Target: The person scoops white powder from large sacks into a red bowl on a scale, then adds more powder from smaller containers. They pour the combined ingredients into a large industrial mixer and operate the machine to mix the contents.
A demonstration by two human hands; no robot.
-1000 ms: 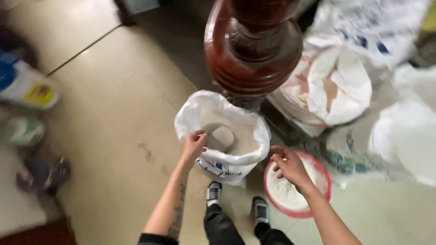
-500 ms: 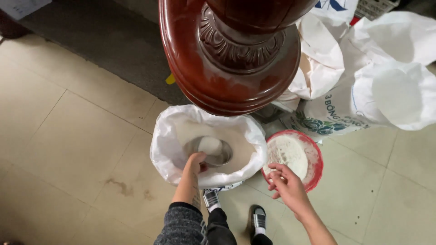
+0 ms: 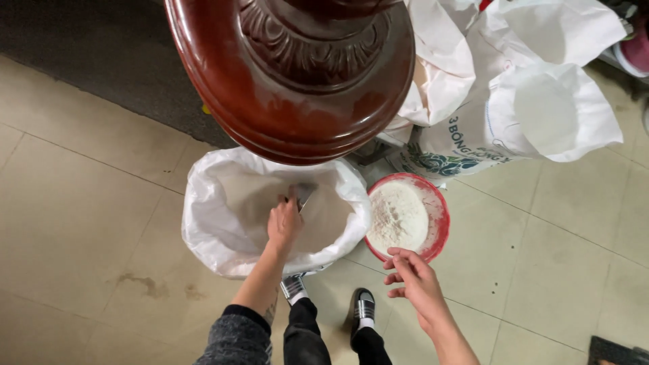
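An open white sack of pale flour stands on the tiled floor below me. My left hand is inside it, closed on the handle of a metal scoop that rests on the flour. Just right of the sack sits a red bowl heaped with white flour. My right hand hovers near the bowl's front rim, fingers loosely apart, holding nothing.
A large carved dark-red wooden post top fills the upper middle and hides the sack's far edge. More white sacks lie at the upper right. My two feet stand just behind the sack and bowl. A dark mat lies upper left.
My left hand has gone from the sack's rim down inside and gripped the scoop. My right hand has drawn back from the bowl. The view has shifted closer under the post.
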